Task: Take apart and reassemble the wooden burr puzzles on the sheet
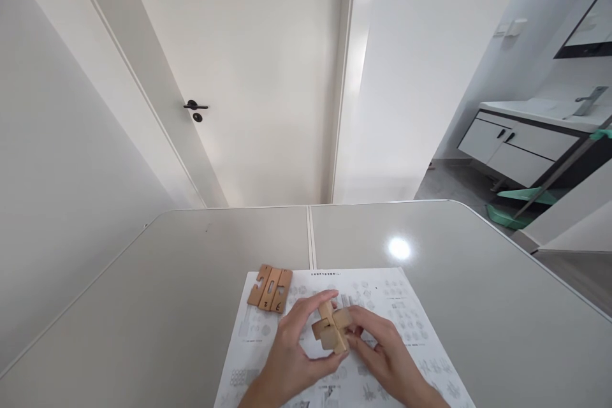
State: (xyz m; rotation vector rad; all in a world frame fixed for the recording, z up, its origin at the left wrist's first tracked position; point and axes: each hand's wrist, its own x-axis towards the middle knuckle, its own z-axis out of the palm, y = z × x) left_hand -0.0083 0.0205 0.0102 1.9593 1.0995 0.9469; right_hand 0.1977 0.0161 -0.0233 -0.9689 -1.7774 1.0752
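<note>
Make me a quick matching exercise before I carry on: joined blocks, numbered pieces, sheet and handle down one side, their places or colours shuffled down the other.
Things
1. Joined blocks
2. Numbered pieces
3. Sheet
4. Handle

Places or colours
A. White, flat on the table
B. Black, on the door
C. Between the left hand and the right hand
D. At the sheet's far left corner

Pairs: 1-C, 2-D, 3-A, 4-B
</note>
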